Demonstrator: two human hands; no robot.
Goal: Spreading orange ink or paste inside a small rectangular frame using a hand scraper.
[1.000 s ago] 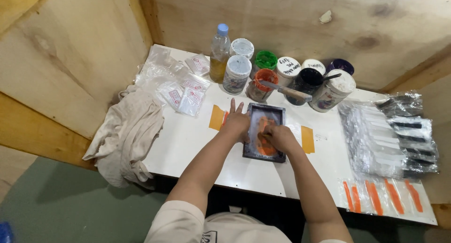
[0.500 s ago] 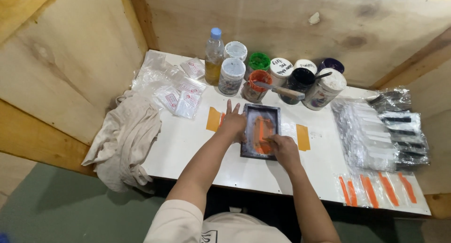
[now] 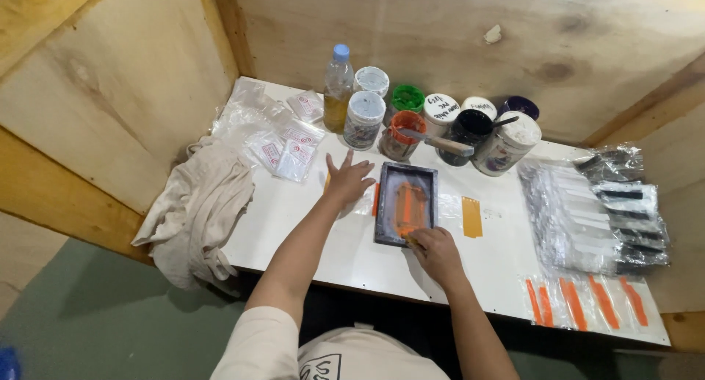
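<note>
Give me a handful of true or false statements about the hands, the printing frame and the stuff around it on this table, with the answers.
1. The left hand lies flat, fingers spread, beside the dark frame. True.
2. The right hand is at the frame's far end, next to the jars. False: it is at the near end, closest to the person.
3. The ink inside the frame is orange. True.
4. The plastic bottle lies on its side. False: it stands upright, cap on.
5. A crumpled cloth hangs over the table's left edge. True.
6. The orange-rimmed jar is capped. False: it is open, a tool resting across it.
</note>
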